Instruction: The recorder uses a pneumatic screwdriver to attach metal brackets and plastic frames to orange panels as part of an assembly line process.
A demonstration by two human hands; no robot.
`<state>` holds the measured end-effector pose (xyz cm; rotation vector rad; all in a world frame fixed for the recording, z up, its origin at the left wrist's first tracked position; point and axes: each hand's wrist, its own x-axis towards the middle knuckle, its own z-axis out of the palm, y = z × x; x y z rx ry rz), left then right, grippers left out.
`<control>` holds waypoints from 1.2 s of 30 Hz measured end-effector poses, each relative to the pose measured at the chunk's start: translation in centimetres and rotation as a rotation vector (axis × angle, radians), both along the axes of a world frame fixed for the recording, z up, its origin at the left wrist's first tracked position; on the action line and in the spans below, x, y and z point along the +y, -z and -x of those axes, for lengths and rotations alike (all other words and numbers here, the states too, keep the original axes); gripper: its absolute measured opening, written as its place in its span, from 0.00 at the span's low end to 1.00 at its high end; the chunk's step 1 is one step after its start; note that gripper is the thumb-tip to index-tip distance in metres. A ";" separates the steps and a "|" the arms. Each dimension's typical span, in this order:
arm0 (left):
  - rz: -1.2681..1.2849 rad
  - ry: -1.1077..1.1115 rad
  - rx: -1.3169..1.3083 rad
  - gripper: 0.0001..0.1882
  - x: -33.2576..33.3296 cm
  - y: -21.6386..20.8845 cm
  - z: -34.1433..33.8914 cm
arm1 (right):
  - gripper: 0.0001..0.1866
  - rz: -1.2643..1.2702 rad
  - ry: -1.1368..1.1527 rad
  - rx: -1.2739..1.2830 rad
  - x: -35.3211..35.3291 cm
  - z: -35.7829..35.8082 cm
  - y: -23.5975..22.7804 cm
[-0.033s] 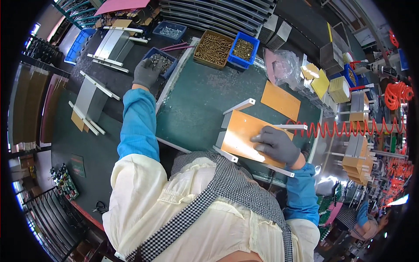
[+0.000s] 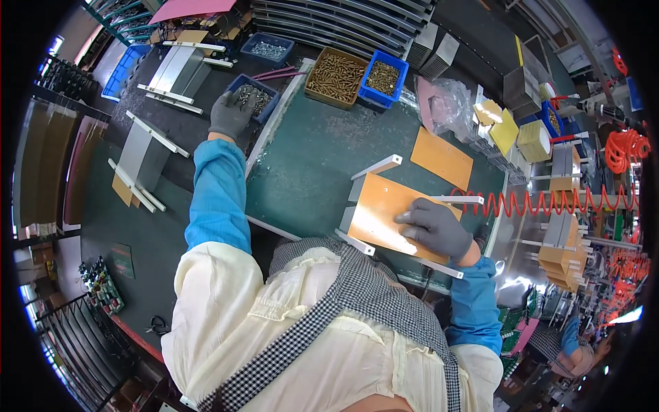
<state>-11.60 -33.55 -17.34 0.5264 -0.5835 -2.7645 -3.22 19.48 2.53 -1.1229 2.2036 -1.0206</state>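
My left hand [image 2: 230, 117], in a grey glove, reaches over the near edge of a blue bin [image 2: 272, 108] of small silver screws [image 2: 261, 101]. Its fingers are apart and the tips touch the screws. On the right, my gloved right hand [image 2: 436, 226] rests on an orange board [image 2: 374, 213] with its fingers curled; whatever they may hold is hidden. This board lies on a grey metal part [image 2: 357, 187] with white bars [image 2: 377, 167] sticking out at its corners, at the bench's near edge.
A loose orange board [image 2: 441, 159] lies on the green bench top [image 2: 295, 165]. Beyond are a box of brass-coloured pins [image 2: 336, 75] and a blue bin of small fasteners [image 2: 382, 78]. A red coiled hose [image 2: 528, 202] crosses at right. More barred metal assemblies [image 2: 144, 159] stand at left.
The fingers of my left hand have shifted slightly at the screw bin. My right hand and the board under it have not moved.
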 end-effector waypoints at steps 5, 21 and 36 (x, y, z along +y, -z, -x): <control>-0.104 0.011 -0.093 0.20 0.9 -2.4 -0.7 | 0.14 -0.015 -0.009 0.020 -0.1 0.1 -0.1; -0.202 0.330 0.045 0.10 3.6 -1.8 -2.0 | 0.13 -0.015 -0.012 0.021 1.1 0.0 1.0; 0.491 1.343 0.121 0.16 33.2 -18.7 -9.4 | 0.13 -0.055 -0.007 0.110 2.5 -0.3 1.2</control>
